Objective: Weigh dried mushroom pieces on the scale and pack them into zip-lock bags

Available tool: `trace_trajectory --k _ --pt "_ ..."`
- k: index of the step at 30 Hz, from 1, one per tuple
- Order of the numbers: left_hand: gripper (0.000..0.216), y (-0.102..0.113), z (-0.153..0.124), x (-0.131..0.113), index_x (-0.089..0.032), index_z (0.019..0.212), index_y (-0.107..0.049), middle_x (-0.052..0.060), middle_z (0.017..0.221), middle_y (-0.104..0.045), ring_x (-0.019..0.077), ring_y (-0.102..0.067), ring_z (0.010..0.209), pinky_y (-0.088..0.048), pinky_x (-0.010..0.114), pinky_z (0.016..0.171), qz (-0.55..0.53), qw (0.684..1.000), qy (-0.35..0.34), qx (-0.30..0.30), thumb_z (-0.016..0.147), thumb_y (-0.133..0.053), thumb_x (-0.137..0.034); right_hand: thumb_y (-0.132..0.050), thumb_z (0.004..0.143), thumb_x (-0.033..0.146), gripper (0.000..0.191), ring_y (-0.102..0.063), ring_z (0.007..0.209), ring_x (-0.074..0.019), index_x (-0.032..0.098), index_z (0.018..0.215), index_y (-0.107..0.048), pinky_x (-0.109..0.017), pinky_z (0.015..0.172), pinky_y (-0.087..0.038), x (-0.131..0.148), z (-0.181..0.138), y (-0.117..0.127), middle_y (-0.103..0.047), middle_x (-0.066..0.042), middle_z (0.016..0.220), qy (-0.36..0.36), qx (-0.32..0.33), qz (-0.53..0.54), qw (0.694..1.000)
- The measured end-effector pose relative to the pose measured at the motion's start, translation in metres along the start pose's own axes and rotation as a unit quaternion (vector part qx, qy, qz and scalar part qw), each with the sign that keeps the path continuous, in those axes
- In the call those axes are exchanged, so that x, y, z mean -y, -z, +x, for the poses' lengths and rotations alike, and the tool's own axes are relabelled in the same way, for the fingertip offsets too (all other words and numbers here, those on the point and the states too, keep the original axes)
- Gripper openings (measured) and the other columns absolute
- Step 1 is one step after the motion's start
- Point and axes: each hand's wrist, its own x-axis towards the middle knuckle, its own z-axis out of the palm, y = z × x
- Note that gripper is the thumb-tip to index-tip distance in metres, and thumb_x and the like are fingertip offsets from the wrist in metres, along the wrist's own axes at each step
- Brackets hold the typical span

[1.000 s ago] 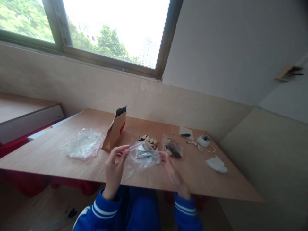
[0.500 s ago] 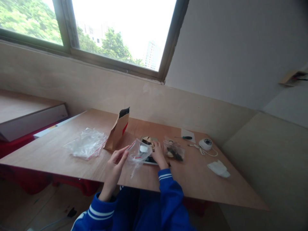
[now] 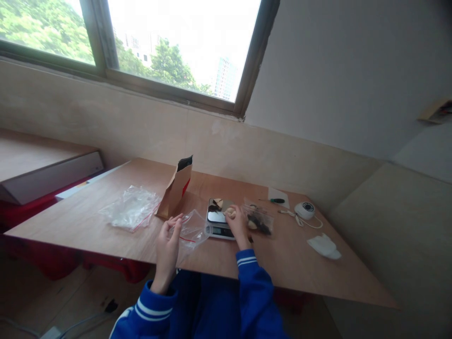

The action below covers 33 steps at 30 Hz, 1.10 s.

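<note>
My left hand (image 3: pixel 168 242) is closed at the fingertips on the edge of a clear zip bag (image 3: pixel 195 233) with a red seal line, which hangs low beside the scale. My right hand (image 3: pixel 238 225) grips a pale beige dried slice (image 3: pixel 230 212) at the right side of a small digital scale (image 3: pixel 215 216). Dark and beige dried pieces (image 3: pixel 216 205) lie on the scale's shiny plate. Part of the scale's right side is hidden behind my right hand. Just right of that hand lies a filled clear bag (image 3: pixel 260 222) with dark and beige pieces inside.
An upright brown paper bag (image 3: pixel 174 190) stands behind my left hand. Flat clear bags (image 3: pixel 131 209) lie at the left. Toward the right are a screwdriver (image 3: pixel 277 201) on white paper, a white dome camera (image 3: pixel 303 210) with its cable, and a crumpled white tissue (image 3: pixel 324 246).
The clear bag has dropped lower and moved left off the scale, uncovering its plate and display. My right hand has shifted slightly right, and the beige slice in it now shows.
</note>
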Motion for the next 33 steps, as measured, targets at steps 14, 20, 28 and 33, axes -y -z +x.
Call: trace_trajectory --k 14,20,28,33 --pt "0.036 -0.033 0.003 0.017 -0.018 0.083 -0.060 0.007 0.090 -0.068 0.0258 -0.062 0.093 -0.044 0.039 0.087 0.016 0.999 0.039 -0.004 0.077 -0.058 -0.053 -0.064 0.078 0.035 0.032 -0.061 0.089 -0.0172 0.020 0.106 -0.060 -0.029 0.080 -0.048 0.089 -0.017 0.052 -0.065 -0.006 0.103 0.028 0.070 0.245 0.967" --pt "0.036 -0.039 0.001 0.007 -0.017 0.083 -0.061 0.006 0.085 -0.066 0.0244 -0.062 0.087 -0.045 0.037 0.082 0.001 0.999 0.037 0.000 0.078 -0.056 -0.052 -0.067 0.078 0.031 0.029 -0.057 0.103 -0.0178 0.022 0.104 -0.061 -0.030 0.091 -0.044 0.107 -0.029 0.046 -0.061 -0.004 0.109 0.100 0.173 0.216 0.956" --pt "0.035 -0.040 -0.005 0.010 -0.016 0.075 -0.056 0.002 0.073 -0.060 0.0180 -0.059 0.073 -0.045 0.030 0.069 -0.101 0.991 0.087 -0.031 0.075 -0.060 -0.051 -0.068 0.078 0.040 0.040 -0.043 0.126 -0.0222 0.025 0.114 -0.058 -0.040 0.107 -0.034 0.109 -0.037 0.037 -0.049 -0.008 0.132 0.121 0.219 0.189 0.950" --pt "0.037 -0.036 -0.005 0.013 -0.016 0.076 -0.056 0.002 0.073 -0.060 0.0171 -0.058 0.070 -0.046 0.029 0.067 -0.105 0.989 0.092 -0.047 0.074 -0.060 -0.053 -0.065 0.080 0.044 0.042 -0.042 0.128 -0.0229 0.026 0.117 -0.058 -0.042 0.108 -0.032 0.113 -0.038 0.040 -0.049 -0.007 0.136 0.137 0.204 0.188 0.951"
